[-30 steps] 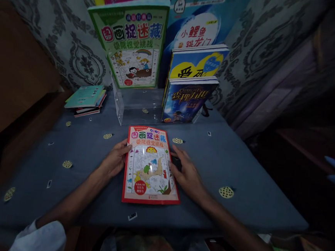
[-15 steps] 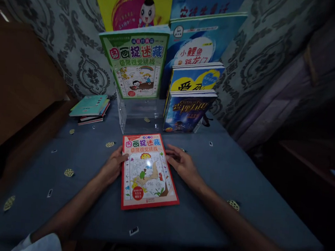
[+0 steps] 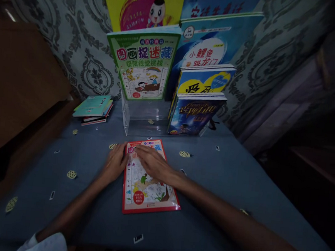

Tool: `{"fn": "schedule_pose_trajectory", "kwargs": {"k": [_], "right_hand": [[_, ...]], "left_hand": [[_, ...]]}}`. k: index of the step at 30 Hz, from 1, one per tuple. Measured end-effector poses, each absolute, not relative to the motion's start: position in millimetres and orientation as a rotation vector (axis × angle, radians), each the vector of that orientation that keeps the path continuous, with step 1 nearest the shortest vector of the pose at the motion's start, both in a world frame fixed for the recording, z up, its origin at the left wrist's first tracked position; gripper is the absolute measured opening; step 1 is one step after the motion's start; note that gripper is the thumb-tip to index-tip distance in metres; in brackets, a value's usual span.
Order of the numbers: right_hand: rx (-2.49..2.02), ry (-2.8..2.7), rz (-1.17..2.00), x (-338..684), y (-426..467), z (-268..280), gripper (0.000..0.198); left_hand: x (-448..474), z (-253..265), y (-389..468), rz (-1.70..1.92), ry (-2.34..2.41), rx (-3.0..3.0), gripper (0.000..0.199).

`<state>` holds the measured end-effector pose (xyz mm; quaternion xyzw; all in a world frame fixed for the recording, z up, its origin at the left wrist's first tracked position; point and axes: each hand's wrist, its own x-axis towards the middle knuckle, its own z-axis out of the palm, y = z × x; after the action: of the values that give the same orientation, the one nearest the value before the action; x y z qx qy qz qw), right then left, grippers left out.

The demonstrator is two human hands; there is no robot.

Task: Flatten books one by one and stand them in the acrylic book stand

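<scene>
- Right hand (image 3: 154, 165) has moved off the right edge of the red-bordered book (image 3: 156, 208), now over its upper cover; fingers extended, contact unclear.
- Book lies flat, just in front of the clear stand (image 3: 126, 118).
- Left hand (image 3: 114, 163) at book's left edge; cannot tell grip.
- Probably light, bendy, slick; hold by side edges.

Red-bordered bk (image 3: 143, 189), grn-bordered bk (image 3: 149, 68), yel. bk (image 3: 171, 8) w/ magenta blob (image 3: 134, 12), blue-gry tablecloth (image 3: 215, 175) w/ blk-dotted yel. motifs (image 3: 71, 174)

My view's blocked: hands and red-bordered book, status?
Left hand at left edge of red-bordered book. Right hand over upper cover, partly hiding title. Book closed on table; clear stand beyond.
</scene>
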<state>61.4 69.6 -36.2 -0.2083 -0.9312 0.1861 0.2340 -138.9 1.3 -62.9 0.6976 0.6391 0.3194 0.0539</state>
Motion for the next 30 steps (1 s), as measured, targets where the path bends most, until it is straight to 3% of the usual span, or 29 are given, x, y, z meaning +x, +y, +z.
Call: {"fn": "schedule_pose_trajectory", "kwargs": {"k": [7, 19, 30], "right_hand": [[-0.628, -2.756, 0.407, 9.6, 86.7, -57.3, 0.056], [-0.867, -2.599, 0.475, 102.1, 117.6, -71.3, 0.05], [-0.773, -2.481, 0.741, 117.0, 131.0, -74.4, 0.051]], "left_hand": [[-133.0, -79.5, -3.2, 0.943, 2.048, 2.2, 0.051], [-133.3, -78.9, -2.8, 0.771, 2.021, 2.27, 0.05], [-139.2, -60.1, 25.1, 0.134, 1.814, 2.437, 0.078]]}}
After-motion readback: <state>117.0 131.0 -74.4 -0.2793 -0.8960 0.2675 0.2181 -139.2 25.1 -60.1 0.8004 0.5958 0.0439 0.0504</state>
